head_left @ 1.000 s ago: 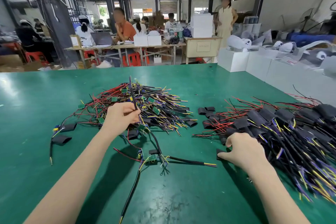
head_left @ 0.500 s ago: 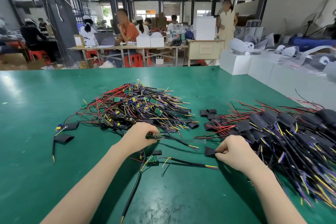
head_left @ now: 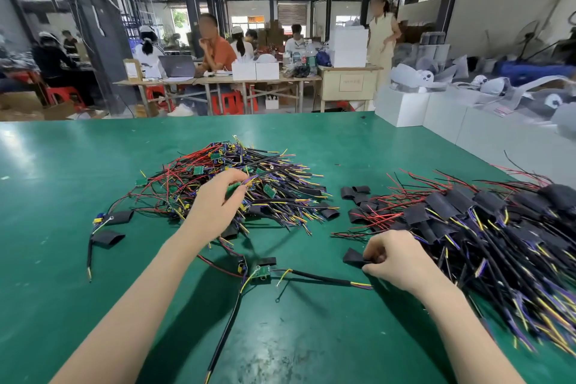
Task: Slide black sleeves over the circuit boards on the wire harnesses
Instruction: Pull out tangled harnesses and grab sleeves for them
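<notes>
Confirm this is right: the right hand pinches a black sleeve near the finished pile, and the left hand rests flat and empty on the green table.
Not quite. The head view shows the left hand gripping a harness circuit board in the unsleeved pile. The right hand does pinch a black sleeve.

The desk (head_left: 93,274) is smooth green, faintly glossy (scuffed at lower centre). Sleeves (head_left: 107,237) look matt black; wires (head_left: 321,278) wear smooth plastic coating.

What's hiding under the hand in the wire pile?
Under the left hand lie tangled wires; its fingers pinch a green board. What lies beneath the palm is covered.
</notes>
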Available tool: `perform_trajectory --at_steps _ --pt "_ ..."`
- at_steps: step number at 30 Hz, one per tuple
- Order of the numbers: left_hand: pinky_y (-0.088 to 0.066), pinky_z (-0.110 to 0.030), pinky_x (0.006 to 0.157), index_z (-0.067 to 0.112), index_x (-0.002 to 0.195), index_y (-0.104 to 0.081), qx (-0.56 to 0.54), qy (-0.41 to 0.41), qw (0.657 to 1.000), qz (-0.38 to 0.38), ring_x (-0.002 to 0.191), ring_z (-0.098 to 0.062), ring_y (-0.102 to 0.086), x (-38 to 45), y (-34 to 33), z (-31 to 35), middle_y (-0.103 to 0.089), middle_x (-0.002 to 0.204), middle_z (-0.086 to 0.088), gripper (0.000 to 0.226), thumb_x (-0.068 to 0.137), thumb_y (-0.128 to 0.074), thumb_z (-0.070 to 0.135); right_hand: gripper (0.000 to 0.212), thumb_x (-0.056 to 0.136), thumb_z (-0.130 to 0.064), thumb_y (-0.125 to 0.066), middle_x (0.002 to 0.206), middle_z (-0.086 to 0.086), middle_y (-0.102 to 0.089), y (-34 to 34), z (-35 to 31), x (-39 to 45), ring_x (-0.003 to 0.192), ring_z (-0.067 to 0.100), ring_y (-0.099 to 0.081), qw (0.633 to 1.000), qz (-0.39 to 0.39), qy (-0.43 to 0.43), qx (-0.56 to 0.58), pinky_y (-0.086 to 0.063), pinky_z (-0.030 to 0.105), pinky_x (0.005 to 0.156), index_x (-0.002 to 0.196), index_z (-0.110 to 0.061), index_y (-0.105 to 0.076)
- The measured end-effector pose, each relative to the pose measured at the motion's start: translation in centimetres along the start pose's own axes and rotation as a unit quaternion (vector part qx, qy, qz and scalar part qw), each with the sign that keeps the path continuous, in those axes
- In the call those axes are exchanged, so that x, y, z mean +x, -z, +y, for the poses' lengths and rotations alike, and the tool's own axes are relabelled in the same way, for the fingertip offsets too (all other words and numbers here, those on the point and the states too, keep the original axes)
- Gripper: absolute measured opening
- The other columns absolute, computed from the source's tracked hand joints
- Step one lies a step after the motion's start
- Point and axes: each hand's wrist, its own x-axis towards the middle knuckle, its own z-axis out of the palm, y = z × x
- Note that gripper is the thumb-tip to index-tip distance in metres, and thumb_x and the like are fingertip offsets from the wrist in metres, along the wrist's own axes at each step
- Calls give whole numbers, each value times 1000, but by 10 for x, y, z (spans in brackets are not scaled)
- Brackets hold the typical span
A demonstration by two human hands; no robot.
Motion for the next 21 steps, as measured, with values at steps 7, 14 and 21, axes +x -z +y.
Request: perform_trajectory --at_steps 7,14,21 --pt "-46 -29 81 7 86 -68 -15 128 992 -4 83 -21 -64 -6 -9 -6 -69 85 -3 11 92 -62 13 4 79 -25 -62 88 -9 -64 -7 -3 -1 89 15 -57 998 40 9 -47 -42 25 68 82 -26 -64" --pt "-44 -27 56 7 94 -71 -142 275 949 -52 55 -17 -47 -1 -13 -20 -64 71 -7 8 92 -63 10 6 78 -17 -63 82 -2 -67 -4 -2 0 83 21 -60 998 59 -1 32 -49 33 76 78 -21 -58" --pt "-44 -20 75 21 89 -74 -196 179 953 149 73 5 -59 -5 -9 -12 -72 86 8 5 88 -70 18 5 74 -23 -60 89 -6 -66 -10 -4 0 91 17 -58 998 27 -16 -54 -44 25 69 77 -24 -64"
